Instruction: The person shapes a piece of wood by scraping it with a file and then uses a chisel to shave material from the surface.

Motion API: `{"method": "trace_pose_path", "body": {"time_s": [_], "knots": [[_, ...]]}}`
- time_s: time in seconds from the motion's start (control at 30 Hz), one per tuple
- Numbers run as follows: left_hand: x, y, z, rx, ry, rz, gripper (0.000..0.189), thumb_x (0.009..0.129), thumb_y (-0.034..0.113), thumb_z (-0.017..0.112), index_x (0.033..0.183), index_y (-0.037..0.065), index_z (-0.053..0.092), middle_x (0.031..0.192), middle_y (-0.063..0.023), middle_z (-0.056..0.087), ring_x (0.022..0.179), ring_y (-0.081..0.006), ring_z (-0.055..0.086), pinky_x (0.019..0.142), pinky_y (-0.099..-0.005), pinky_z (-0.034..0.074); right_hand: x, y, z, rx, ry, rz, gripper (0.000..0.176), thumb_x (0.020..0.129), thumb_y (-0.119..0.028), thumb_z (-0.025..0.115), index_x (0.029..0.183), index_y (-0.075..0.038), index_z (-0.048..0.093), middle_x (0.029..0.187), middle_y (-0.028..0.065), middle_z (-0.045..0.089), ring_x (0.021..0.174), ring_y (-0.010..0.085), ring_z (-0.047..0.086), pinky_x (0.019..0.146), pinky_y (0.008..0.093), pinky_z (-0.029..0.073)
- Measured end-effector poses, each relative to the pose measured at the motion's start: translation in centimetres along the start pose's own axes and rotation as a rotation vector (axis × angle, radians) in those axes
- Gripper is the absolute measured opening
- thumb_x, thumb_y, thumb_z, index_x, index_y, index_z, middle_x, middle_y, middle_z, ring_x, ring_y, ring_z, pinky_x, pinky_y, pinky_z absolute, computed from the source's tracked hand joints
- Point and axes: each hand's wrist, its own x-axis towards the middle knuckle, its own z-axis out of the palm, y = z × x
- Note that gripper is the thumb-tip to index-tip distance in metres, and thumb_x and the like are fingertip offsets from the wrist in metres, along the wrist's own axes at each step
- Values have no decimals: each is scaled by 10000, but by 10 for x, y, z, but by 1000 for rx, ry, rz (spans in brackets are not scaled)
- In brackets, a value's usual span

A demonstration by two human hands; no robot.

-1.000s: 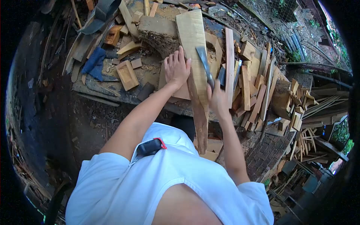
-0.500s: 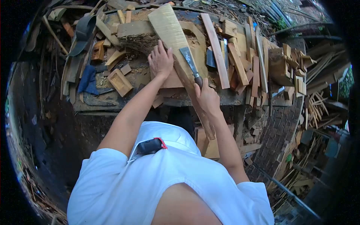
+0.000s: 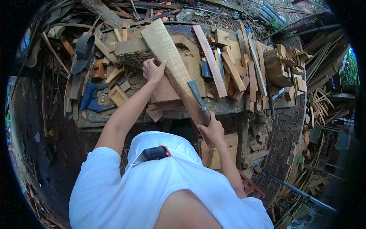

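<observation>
A long pale board (image 3: 167,49), wide at its far end and narrow toward my body, slants across the workbench (image 3: 133,114) and hangs over the near edge. My left hand (image 3: 154,71) grips its left side, thumb on the top face and fingers curled at the edge. My right hand (image 3: 213,130) is wrapped round the dark handle of a wide chisel (image 3: 195,91), whose flared steel blade lies over the board and points away from me. Below the blade the board's surface is darker and rougher. A reddish-brown wood block (image 3: 164,91) sits under the board near my left wrist.
Wood strips and offcuts crowd the bench's right side, among them a long pinkish plank (image 3: 209,61). A blue cloth (image 3: 90,98) and a dark curved strap (image 3: 82,53) lie at the left. A brick surface (image 3: 284,133) and stacked scrap wood are at the right.
The chisel and my right hand have moved down the board toward my body. My left hand has shifted from lying over the board's edge to gripping its side. The view has tilted slightly.
</observation>
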Motion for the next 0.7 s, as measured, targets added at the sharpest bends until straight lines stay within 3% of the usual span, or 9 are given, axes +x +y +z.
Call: {"method": "trace_pose_path", "body": {"time_s": [0.07,0.2,0.27,0.33,0.47,0.53,0.57,0.63,0.7], "knots": [[15,-1,2,-8,-7,-104,612,781,478,722,1234,108,541,1337,-106,429,1284,-317,395,1074,-503,306,10,-11,3,17,25,-25,666,734,-318,797,1272,-132,451,935,245,689,904,438,662,754,517,531],[41,-1,-5,-38,165,-88,653,810,487,686,1310,115,490,1365,-106,406,1294,-319,389,1076,-518,293,42,-50,12,56,33,-53,644,757,-356,772,1259,-103,458,924,285,673,899,470,647,760,536,520],[37,4,-4,-7,150,-118,667,824,493,666,1337,117,465,1366,-110,405,1297,-319,387,1075,-521,291,61,-67,17,73,-3,-28,663,761,-362,766,1280,-86,458,937,291,670,919,479,638,775,535,513],[31,4,-4,53,98,-150,690,860,505,612,1395,119,409,1374,-118,398,1305,-328,378,1074,-522,285,76,-79,26,61,59,-107,540,845,-401,684,1220,-85,459,868,285,667,837,481,651,722,554,523],[21,-1,2,90,123,-57,684,900,496,570,1427,97,394,1366,-132,398,1299,-335,363,1070,-516,282,65,-91,15,105,26,-100,483,906,-357,624,1273,-86,465,987,296,659,929,482,631,766,539,512],[12,-1,8,89,158,-43,638,927,486,534,1418,99,407,1325,-125,431,1261,-339,397,1058,-520,288,45,-74,15,13,110,-211,484,960,-339,550,1364,-106,424,1066,273,651,909,475,636,753,525,518],[6,2,9,79,153,-50,615,938,477,520,1413,101,414,1308,-121,446,1243,-340,412,1050,-524,294,34,-61,18,1,94,-221,484,960,-339,550,1364,-106,424,1066,273,651,909,475,636,753,525,518],[0,4,14,137,221,14,541,964,418,491,1387,86,437,1245,-123,496,1173,-329,471,1023,-509,326,19,-41,21,-7,114,-286,568,982,-365,498,1471,-126,334,928,220,656,699,449,639,607,527,520],[1,5,20,210,355,159,489,972,366,483,1355,63,459,1182,-126,532,1116,-315,511,987,-484,361,17,-45,12,-26,72,-272,583,985,-361,493,1488,-125,315,904,222,654,698,451,637,606,529,517]]}}
